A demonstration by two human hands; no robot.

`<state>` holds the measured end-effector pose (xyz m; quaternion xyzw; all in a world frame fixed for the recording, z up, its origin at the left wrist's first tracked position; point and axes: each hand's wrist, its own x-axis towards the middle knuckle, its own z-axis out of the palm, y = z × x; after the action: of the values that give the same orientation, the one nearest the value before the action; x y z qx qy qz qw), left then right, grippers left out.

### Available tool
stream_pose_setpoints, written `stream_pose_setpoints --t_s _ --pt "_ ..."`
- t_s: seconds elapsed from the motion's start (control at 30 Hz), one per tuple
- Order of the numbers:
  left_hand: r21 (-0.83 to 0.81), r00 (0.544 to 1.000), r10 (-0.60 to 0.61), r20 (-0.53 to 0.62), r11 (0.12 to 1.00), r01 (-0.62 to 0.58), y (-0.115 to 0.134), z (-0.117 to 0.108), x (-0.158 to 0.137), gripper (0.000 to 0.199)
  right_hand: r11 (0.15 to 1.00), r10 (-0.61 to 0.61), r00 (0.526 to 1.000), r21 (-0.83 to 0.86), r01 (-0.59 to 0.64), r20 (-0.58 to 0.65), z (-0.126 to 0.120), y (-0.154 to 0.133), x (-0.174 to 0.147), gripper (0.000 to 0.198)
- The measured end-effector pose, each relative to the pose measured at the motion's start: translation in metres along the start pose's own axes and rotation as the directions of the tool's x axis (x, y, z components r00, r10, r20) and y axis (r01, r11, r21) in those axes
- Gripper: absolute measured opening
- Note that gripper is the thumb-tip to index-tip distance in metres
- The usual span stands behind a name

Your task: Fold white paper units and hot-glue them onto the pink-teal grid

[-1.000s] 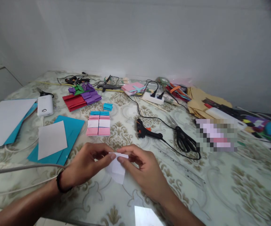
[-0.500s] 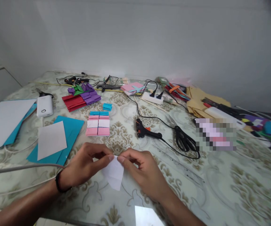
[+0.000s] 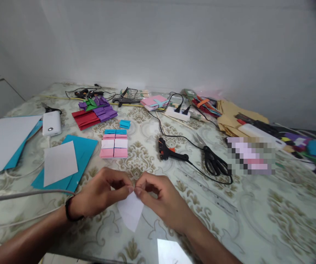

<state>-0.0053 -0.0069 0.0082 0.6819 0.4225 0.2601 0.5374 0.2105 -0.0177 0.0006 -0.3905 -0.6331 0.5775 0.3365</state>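
Note:
Between my two hands hangs a small white sheet of paper [image 3: 131, 212], its lower end narrowing to a point. My left hand [image 3: 107, 190] pinches its top edge between thumb and fingers. Right beside it, my right hand [image 3: 158, 194] pinches the same edge, the thumb tips almost touching. Just beyond the hands lie folded pink, white and blue paper pieces [image 3: 114, 143] in two columns, with a small blue folded piece [image 3: 125, 124] behind them. To the left, a white paper square [image 3: 60, 163] rests on blue sheets [image 3: 88, 146].
A black glue gun [image 3: 171, 151] and black-handled scissors [image 3: 214, 161] lie right of centre, near a clear ruler [image 3: 209, 194]. A power bank [image 3: 51, 123] sits at left. Red and purple folded papers [image 3: 85, 119], a power strip [image 3: 177, 113] and brown paper [image 3: 229, 117] lie farther back.
Both hands have drawn closer together at the paper's top edge and lowered slightly. The paper's pointed lower end has swung down and a little left.

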Motion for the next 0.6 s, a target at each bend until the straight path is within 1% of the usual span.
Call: stream_pose_setpoints --t_s 0.13,0.23,0.37,0.47,0.6 --pt "-0.022 0.999 -0.035 0.002 0.999 0.035 0.004 -0.006 -0.001 0.029 0.999 0.037 0.999 -0.012 -0.037 0.005 -0.008 -0.001 0.0 0.019" --pt "-0.064 0.997 -0.073 0.019 0.995 0.075 0.005 -0.007 0.001 0.03 0.999 0.037 0.999 -0.031 -0.037 -0.011 -0.011 -0.001 0.0 0.02" --pt "-0.023 0.987 -0.152 0.055 0.988 0.153 0.001 -0.004 0.003 0.03 0.998 0.045 0.999 -0.043 -0.047 -0.031 -0.011 0.001 0.002 0.02" --pt "-0.012 0.988 -0.15 0.029 0.989 0.15 0.0 -0.004 0.004 0.031 0.999 0.041 0.998 -0.02 -0.042 -0.037 -0.012 0.002 0.002 0.024" --pt "-0.117 0.989 -0.148 -0.019 0.983 0.144 0.001 -0.005 0.005 0.031 0.999 0.008 0.997 0.047 -0.005 -0.081 -0.015 0.002 0.002 0.02"
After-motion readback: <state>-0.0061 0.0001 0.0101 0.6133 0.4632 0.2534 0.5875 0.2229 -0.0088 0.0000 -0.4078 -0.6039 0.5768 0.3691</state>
